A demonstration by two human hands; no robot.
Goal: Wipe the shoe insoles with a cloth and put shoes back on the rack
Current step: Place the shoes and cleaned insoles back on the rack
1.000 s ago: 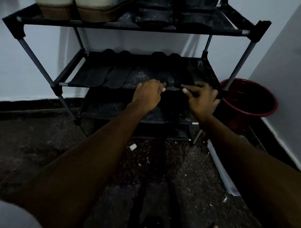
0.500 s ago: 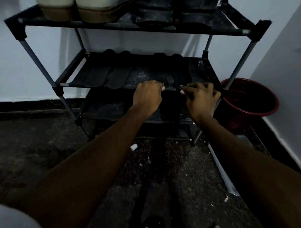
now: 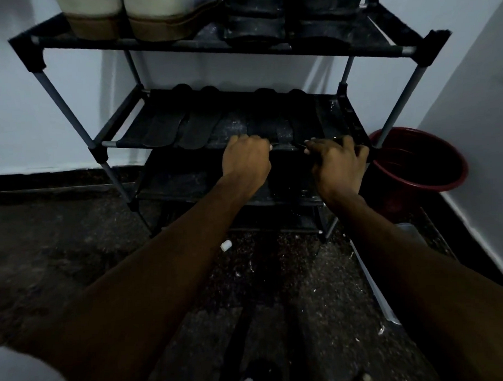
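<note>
Gripping a dark piece (image 3: 286, 148) at the front edge of the middle shelf (image 3: 232, 128), my left hand (image 3: 248, 159) has its fingers curled over one end. My right hand (image 3: 339, 162) is at the other end with fingers bent, but honestly it's too dark to tell if it's pinching or just touching. Can't say whether the piece is a shoe or an insole either. It runs side to side between my hands, about equally near each.

Just past my knuckles four insoles (image 3: 198, 129) lie flat on that shelf, long axes pointing away toward the wall. Up top on the rack (image 3: 199, 48) sit a pale pair (image 3: 119, 21) and dark boots (image 3: 256, 22). Red bucket (image 3: 426, 170) is off to my right.
</note>
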